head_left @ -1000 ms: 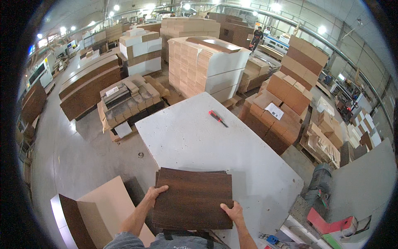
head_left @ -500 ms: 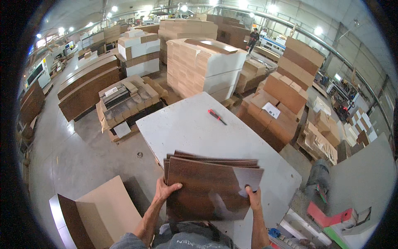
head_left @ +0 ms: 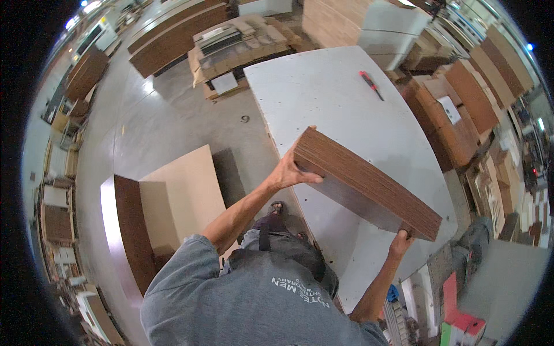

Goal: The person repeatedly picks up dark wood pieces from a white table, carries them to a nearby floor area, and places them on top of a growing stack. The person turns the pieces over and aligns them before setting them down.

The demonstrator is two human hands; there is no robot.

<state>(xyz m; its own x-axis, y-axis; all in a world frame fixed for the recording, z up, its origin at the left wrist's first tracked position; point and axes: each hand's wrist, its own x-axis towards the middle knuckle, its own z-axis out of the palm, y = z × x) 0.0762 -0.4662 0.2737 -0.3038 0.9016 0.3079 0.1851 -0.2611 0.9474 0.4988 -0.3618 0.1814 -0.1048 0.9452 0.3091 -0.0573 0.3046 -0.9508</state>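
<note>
A thick stack of dark brown wood-grain panels is held between my two hands above the white worktable, with its long layered edge facing up. My left hand grips the stack's left end, thumb on the near face. At the lower right corner, my right hand has its thumb against the near face. The fingers of both hands are mostly hidden behind the panels. Near the table's far end lies a red and black hand tool, apart from the stack.
Left of the table, an open brown and cream panel box stands on the concrete floor. Pallets of boards and a tall wrapped stack stand beyond. To the right are brown boards and red-and-green machine parts.
The panel stack has turned from its broad face showing to its edge up, slanting down to the right, its panels now flush. My view has shifted down and left.
</note>
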